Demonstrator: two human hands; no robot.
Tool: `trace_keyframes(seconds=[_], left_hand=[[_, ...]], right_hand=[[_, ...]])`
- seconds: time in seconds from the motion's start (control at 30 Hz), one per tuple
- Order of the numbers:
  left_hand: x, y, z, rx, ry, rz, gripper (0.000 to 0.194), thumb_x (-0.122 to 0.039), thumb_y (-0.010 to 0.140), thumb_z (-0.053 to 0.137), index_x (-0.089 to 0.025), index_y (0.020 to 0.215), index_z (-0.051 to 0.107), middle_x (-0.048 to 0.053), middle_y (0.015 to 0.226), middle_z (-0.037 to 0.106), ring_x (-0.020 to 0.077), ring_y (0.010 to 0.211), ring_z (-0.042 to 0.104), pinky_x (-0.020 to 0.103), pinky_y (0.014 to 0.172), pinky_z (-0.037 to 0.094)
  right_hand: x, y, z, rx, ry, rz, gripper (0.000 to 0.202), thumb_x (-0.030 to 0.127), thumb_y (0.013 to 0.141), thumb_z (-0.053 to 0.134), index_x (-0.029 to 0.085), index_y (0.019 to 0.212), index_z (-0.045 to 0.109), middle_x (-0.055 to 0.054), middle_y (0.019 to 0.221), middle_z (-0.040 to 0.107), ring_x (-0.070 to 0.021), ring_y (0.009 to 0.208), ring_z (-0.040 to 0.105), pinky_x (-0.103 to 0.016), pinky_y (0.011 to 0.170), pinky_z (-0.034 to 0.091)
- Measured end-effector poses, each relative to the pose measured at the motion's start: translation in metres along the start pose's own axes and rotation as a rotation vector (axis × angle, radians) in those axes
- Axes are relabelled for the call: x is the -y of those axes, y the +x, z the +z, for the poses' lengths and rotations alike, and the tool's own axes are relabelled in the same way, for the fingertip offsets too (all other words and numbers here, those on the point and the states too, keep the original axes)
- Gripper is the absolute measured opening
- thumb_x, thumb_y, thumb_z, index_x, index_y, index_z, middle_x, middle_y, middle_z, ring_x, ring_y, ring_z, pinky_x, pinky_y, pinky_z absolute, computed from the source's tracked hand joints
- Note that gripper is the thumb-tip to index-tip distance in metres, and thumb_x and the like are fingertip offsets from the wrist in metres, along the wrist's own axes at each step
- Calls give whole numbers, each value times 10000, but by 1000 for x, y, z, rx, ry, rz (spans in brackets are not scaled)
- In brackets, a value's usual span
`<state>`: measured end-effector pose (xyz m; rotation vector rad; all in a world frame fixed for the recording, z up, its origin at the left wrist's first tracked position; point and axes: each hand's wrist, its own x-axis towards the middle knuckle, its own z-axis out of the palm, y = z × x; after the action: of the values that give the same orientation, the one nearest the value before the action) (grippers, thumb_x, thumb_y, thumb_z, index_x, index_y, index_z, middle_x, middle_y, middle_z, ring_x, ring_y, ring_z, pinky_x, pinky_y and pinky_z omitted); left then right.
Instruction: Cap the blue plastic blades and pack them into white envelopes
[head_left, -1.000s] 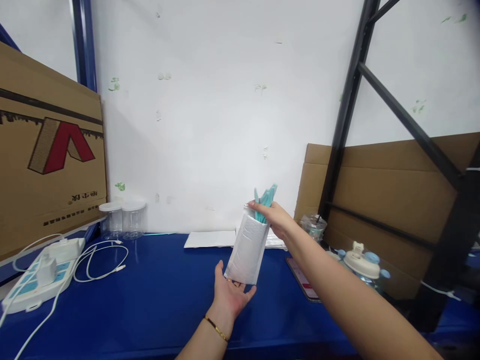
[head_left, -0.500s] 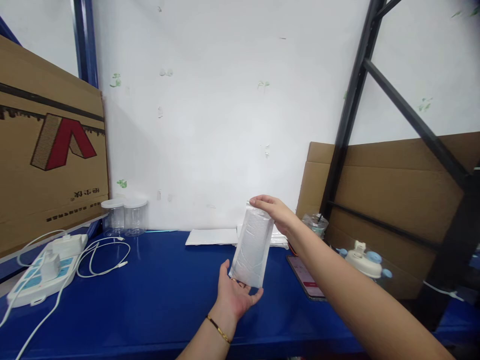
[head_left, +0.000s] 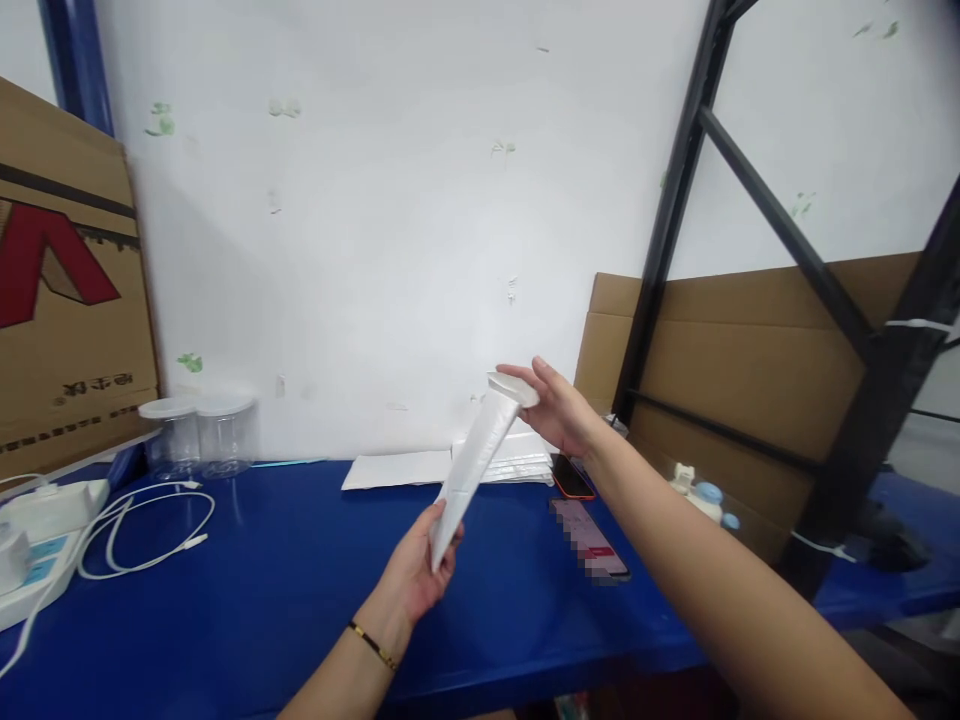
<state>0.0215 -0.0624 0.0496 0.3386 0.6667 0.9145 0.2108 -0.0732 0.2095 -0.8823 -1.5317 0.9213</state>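
Note:
A white padded mailer (head_left: pixel 476 450) is tilted above the blue table, its narrow side turned towards me. My left hand (head_left: pixel 424 565) grips its lower end between thumb and fingers. At the top, the flap (head_left: pixel 516 388) bends over to the right. My right hand (head_left: pixel 559 405) is against that flap, fingers stretched out and apart; part of them is hidden behind it. Behind the mailer, a stack of white mailers (head_left: pixel 517 458) lies on the table by the wall, with a flat white mailer or sheet (head_left: pixel 397 468) to its left.
A phone with a lit screen (head_left: pixel 585 535) and an orange-edged phone (head_left: pixel 572 478) lie near my right forearm. Clear lidded jars (head_left: pixel 225 440), a white cable (head_left: pixel 202 510) and a power strip (head_left: pixel 45 575) are on the left. Cardboard (head_left: pixel 750 370) and a black rack post (head_left: pixel 664 240) stand right.
The mailer has turned from its broad face to its edge, and its top flap now bends over. My left hand has closed around the lower end; my right fingers have spread. The view has swung right.

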Motion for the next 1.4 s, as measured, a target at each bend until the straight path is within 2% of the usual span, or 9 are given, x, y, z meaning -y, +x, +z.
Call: trace_keyframes(seconds=[0.2,0.3,0.47,0.6,0.73,0.87,1.1,1.23,1.4], left_hand=[[-25,1,-7,146,-98,-270,246,-293,925,435,-85,858,550,-1,637,573,40,400,541,73,240,343],[-28,6,-14,129,-20,-366,223,-285,908,468,-84,896,565,3,645,574,43,383,528,84,237,360],[-43,22,-23,88,125,-433,174,-251,852,555,-81,827,582,-9,553,529,34,327,476,81,245,373],[-63,32,-25,77,172,-414,132,-210,826,587,-93,769,567,-3,542,534,37,333,483,74,249,374],[-75,48,-34,114,79,-377,105,-183,853,542,-81,836,557,24,634,559,55,407,531,81,257,383],[-75,58,-43,100,-60,-397,160,-232,885,503,-77,901,538,39,680,565,66,427,544,100,262,400],[-84,52,-41,75,-163,-446,280,-350,920,397,-123,1044,505,71,704,615,102,449,559,155,297,450],[-102,59,-51,150,71,-153,464,-490,814,543,-143,1120,519,105,895,652,149,598,638,189,394,477],[-127,76,-76,-229,585,502,469,-402,657,691,-199,1053,544,-8,747,613,108,558,562,173,446,389]], right_hand=[[1,-24,-2,62,-781,-539,833,563,767,580,252,1439,198,-44,1524,144,-260,1388,130,-462,1133,107],[-5,-29,-1,142,-1026,-604,824,489,768,619,225,1437,217,-88,1485,265,-278,1357,235,-497,1125,92],[-5,-21,-3,387,-893,-261,500,414,781,628,226,1237,544,-66,1160,633,-256,1064,571,-406,946,420],[-6,0,-13,502,-680,-62,356,383,694,709,186,990,687,-38,917,696,-227,879,631,-320,790,494],[-28,29,-21,275,-477,-147,445,389,748,665,210,1147,586,-56,964,659,-189,804,636,-304,697,505],[-57,44,-15,-84,-599,-497,329,359,803,625,246,1111,599,-90,1180,563,-215,1024,573,-352,864,455],[-76,45,-2,220,-831,-506,228,389,854,536,198,799,648,-31,701,616,-162,648,566,-260,615,442],[-101,64,-38,-232,-758,-174,400,508,852,463,197,605,511,17,489,481,-144,469,484,-236,442,370],[-175,74,-111,-393,-822,291,430,521,876,326,193,680,523,-23,458,553,-196,407,548,-278,423,390]])
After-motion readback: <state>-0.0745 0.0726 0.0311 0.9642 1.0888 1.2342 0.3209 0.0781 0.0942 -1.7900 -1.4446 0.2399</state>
